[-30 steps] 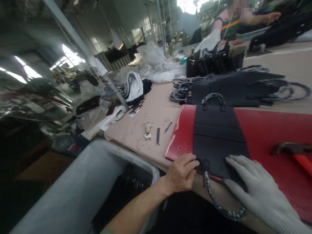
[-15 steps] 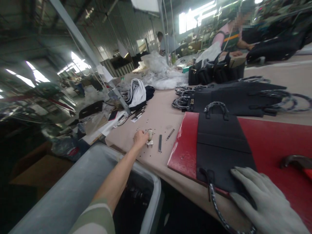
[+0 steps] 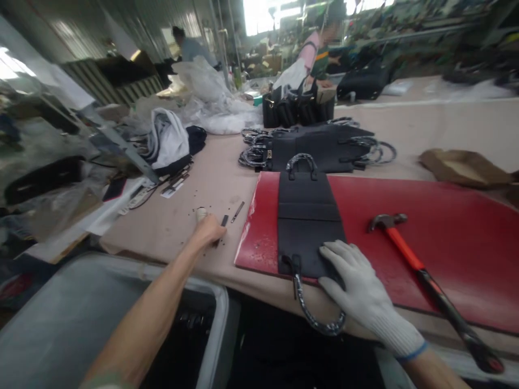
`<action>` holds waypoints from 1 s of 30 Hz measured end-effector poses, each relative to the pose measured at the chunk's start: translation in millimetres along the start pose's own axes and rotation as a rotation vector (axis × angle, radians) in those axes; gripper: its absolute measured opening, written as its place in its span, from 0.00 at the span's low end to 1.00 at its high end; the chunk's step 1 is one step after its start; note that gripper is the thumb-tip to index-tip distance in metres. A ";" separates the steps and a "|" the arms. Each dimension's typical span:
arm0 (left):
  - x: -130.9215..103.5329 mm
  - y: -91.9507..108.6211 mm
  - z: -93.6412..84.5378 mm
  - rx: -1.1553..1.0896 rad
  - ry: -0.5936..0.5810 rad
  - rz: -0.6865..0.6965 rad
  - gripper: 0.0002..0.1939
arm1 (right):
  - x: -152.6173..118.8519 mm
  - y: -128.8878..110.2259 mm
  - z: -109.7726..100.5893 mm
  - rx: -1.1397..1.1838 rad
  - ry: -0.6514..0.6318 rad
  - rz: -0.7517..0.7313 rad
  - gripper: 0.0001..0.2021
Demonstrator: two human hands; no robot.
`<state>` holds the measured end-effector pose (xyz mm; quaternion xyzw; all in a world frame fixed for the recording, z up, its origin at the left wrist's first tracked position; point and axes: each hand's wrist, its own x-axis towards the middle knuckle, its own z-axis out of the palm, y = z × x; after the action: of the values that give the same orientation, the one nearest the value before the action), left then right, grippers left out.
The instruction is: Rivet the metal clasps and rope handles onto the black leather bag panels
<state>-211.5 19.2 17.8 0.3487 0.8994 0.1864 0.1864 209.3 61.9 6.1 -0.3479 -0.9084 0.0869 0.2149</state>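
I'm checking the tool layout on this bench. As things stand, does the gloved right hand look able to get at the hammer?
Probably yes. The right hand lies flat on the black bag panel, holding nothing, and the hammer lies beside it on the red board with only bare board between them.

You find no text, label, brand or number that can be read here: the black bag panel (image 3: 308, 216), the red board (image 3: 446, 237) and the hammer (image 3: 421, 270) show no lettering, and the far clutter is blurred.
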 end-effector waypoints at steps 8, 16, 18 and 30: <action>-34.3 -13.9 -6.2 -0.545 -0.208 -0.073 0.17 | -0.1 -7.7 -4.4 0.045 -0.026 0.054 0.26; -74.8 1.1 36.0 -1.200 -0.017 0.096 0.27 | -0.9 -9.6 -5.0 0.047 -0.022 0.053 0.26; -85.6 9.8 46.1 -1.212 0.008 0.162 0.26 | -0.4 -10.3 -5.7 0.047 -0.021 0.058 0.26; -117.8 18.8 63.9 -0.759 0.059 0.514 0.13 | 0.6 -13.2 -9.2 0.102 -0.036 0.088 0.26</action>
<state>-90.3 -36.8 -4.3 0.4620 0.6568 0.5526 0.2230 205.1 52.5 18.6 -0.3745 -0.8903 0.1486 0.2121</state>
